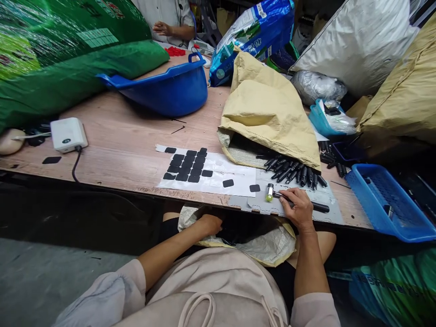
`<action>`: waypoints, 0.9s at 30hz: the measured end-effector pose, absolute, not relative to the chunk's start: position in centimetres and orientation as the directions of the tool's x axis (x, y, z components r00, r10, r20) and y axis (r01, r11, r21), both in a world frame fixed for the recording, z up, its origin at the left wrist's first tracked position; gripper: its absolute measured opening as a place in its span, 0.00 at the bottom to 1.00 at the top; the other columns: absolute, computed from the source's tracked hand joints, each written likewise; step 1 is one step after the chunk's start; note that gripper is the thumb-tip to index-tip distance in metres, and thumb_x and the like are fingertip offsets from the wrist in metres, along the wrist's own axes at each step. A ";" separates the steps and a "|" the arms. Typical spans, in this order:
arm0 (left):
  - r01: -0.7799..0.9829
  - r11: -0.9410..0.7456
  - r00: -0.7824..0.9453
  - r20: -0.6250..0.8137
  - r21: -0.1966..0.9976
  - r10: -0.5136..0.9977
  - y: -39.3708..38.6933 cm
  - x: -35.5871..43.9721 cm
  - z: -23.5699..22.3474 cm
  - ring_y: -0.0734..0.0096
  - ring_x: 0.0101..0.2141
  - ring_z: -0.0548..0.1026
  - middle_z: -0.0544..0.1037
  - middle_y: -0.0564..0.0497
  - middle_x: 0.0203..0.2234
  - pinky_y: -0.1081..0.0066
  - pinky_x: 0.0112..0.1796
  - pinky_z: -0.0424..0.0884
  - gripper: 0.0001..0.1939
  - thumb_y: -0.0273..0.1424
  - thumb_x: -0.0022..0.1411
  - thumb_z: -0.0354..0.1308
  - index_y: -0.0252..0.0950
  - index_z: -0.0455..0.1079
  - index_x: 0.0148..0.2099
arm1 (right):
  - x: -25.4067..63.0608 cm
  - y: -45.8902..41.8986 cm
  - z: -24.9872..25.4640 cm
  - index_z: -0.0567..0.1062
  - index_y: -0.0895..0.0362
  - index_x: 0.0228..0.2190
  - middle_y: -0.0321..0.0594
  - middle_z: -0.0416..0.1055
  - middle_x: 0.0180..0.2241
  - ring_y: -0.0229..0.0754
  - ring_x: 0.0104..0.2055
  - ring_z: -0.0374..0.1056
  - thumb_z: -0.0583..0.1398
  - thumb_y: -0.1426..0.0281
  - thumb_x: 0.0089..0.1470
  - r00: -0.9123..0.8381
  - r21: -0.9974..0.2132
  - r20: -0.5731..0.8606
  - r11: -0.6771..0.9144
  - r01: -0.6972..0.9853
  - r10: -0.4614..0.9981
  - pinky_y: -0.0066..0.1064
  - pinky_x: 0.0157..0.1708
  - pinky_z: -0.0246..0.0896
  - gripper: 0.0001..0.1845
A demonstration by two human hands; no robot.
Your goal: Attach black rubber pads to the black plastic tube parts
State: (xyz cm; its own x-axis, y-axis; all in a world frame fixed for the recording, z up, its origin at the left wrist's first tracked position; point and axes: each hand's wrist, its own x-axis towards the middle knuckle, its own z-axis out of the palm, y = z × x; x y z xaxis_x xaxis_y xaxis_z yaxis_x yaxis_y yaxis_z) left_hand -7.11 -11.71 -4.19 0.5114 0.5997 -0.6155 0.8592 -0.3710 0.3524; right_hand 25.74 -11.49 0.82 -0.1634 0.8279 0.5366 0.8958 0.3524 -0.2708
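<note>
My right hand (297, 209) rests at the table's front edge, closed round the black handle of a small mallet (272, 192) with a yellow-green head. The mallet lies on a grey sheet (327, 197). Just left of its head sit two black pads (254, 188) on white paper (235, 179), with several more pads (186, 165) grouped further left. My left hand (210, 224) is below the table edge, reaching into a whitish bag (272, 247) on my lap; its fingers are hidden. Black handles (296, 172) spill from a tan sack (269, 113).
A blue basin (170, 88) and green sacks (68, 54) stand at the back left. A white adapter (68, 134) with a cable lies at the left. A blue basket (388, 202) hangs off the right edge. Another person's hand (161, 28) works at the far end.
</note>
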 end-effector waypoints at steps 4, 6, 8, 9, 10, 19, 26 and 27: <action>0.644 -0.514 0.759 -0.557 0.567 0.336 -10.4 -6.7 1.7 0.58 0.40 0.81 0.84 0.45 0.39 0.68 0.40 0.72 0.13 0.38 0.64 0.62 0.39 0.80 0.47 | 25.7 -11.5 0.8 0.83 0.51 0.42 0.39 0.76 0.37 0.44 0.41 0.70 0.62 0.66 0.62 -0.162 -0.271 0.539 0.353 0.896 0.827 0.37 0.43 0.66 0.10; 0.440 -0.451 0.897 -0.399 0.777 0.188 -8.6 -5.7 4.8 0.67 0.35 0.79 0.83 0.51 0.34 0.73 0.35 0.69 0.10 0.37 0.67 0.60 0.40 0.79 0.43 | 25.6 -11.5 0.8 0.83 0.51 0.41 0.39 0.76 0.37 0.44 0.41 0.70 0.62 0.66 0.62 -0.156 -0.273 0.544 0.350 0.896 0.825 0.37 0.43 0.66 0.10; 0.329 -0.424 0.935 -0.230 0.844 0.269 -6.1 -3.9 6.9 0.70 0.33 0.77 0.82 0.53 0.33 0.74 0.35 0.68 0.11 0.38 0.69 0.58 0.38 0.78 0.42 | 25.6 -11.5 0.8 0.83 0.50 0.41 0.39 0.76 0.37 0.44 0.41 0.70 0.62 0.66 0.62 -0.151 -0.276 0.543 0.345 0.897 0.826 0.37 0.43 0.66 0.09; 0.345 -0.438 0.902 -0.164 0.830 0.399 -4.8 -2.7 7.4 0.70 0.33 0.76 0.81 0.53 0.32 0.74 0.35 0.67 0.11 0.37 0.69 0.58 0.37 0.77 0.42 | 25.6 -11.5 0.8 0.83 0.50 0.41 0.39 0.76 0.37 0.44 0.41 0.70 0.62 0.66 0.61 -0.149 -0.279 0.539 0.342 0.897 0.829 0.37 0.43 0.66 0.09; 0.406 -0.451 0.825 -0.106 0.795 0.556 -3.5 -1.4 7.7 0.69 0.33 0.75 0.81 0.53 0.32 0.73 0.35 0.67 0.10 0.37 0.69 0.58 0.36 0.77 0.41 | 25.6 -11.5 0.8 0.83 0.50 0.41 0.39 0.76 0.37 0.44 0.41 0.70 0.62 0.66 0.62 -0.147 -0.281 0.536 0.340 0.898 0.831 0.37 0.43 0.66 0.09; 0.756 -0.377 0.362 0.138 0.535 0.922 2.7 7.6 4.8 0.54 0.46 0.74 0.75 0.42 0.44 0.62 0.42 0.72 0.08 0.32 0.62 0.64 0.36 0.72 0.43 | 25.6 -11.5 1.0 0.83 0.51 0.41 0.39 0.76 0.36 0.43 0.39 0.70 0.62 0.65 0.62 -0.153 -0.295 0.533 0.353 0.888 0.832 0.36 0.42 0.66 0.10; 0.748 -0.449 0.396 0.214 0.488 0.893 2.8 5.6 4.5 0.55 0.45 0.73 0.77 0.43 0.42 0.61 0.46 0.70 0.04 0.29 0.64 0.62 0.36 0.72 0.41 | 25.7 -11.5 0.9 0.83 0.51 0.40 0.38 0.76 0.36 0.42 0.39 0.69 0.62 0.66 0.62 -0.152 -0.302 0.537 0.358 0.884 0.830 0.36 0.42 0.66 0.09; 0.729 -0.461 0.410 0.216 0.507 0.886 2.7 4.7 4.5 0.56 0.44 0.73 0.78 0.44 0.41 0.61 0.45 0.70 0.04 0.30 0.63 0.62 0.36 0.72 0.41 | 25.7 -11.5 0.9 0.83 0.51 0.41 0.38 0.76 0.36 0.43 0.39 0.69 0.62 0.66 0.62 -0.150 -0.304 0.535 0.355 0.884 0.831 0.36 0.42 0.66 0.09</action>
